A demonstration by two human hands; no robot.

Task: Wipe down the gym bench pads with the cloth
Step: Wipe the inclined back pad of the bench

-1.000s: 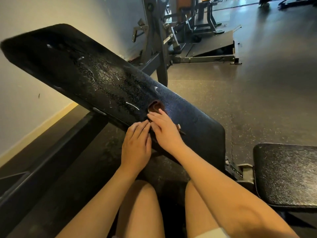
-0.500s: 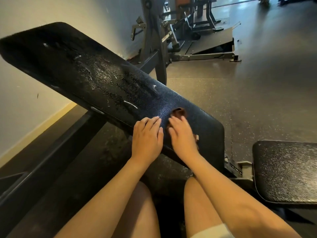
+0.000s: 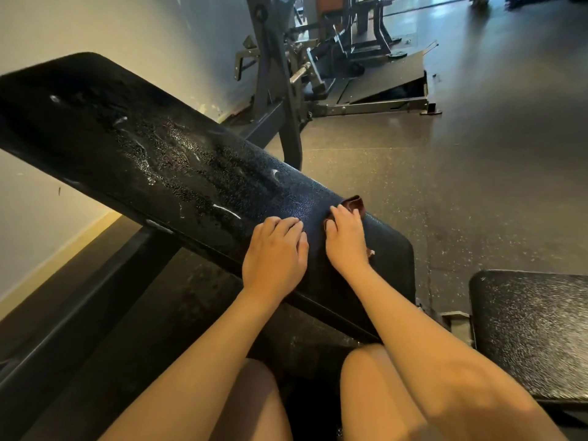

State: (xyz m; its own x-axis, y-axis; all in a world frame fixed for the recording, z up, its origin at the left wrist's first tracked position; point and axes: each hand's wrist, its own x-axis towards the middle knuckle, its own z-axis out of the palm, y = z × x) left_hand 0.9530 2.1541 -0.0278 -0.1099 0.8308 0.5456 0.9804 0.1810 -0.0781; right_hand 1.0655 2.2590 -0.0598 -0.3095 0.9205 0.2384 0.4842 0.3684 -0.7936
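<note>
Our small brown cloth (image 3: 353, 203) has slid down the black textured inclined bench pad (image 3: 261, 192) towards its lower end, pressed beneath our right hand (image 3: 345, 240), fingers flat. Our left hand (image 3: 275, 251) rests open just beside it. Upslope, wet droplets (image 3: 152, 154) look unwiped.

Pebbled, wet-glossy black vinyl backrest pad (image 3: 197, 173) — soft brown cloth (image 3: 353, 203), speckled matt rubber floor (image 3: 461, 186)

Cloth (image 3: 353, 203) mostly concealed beneath right grip (image 3: 345, 240); only brown edges show. Seat pad (image 3: 528, 332) cut off by right frame edge. Distant machines (image 3: 366, 55) indistinct.
</note>
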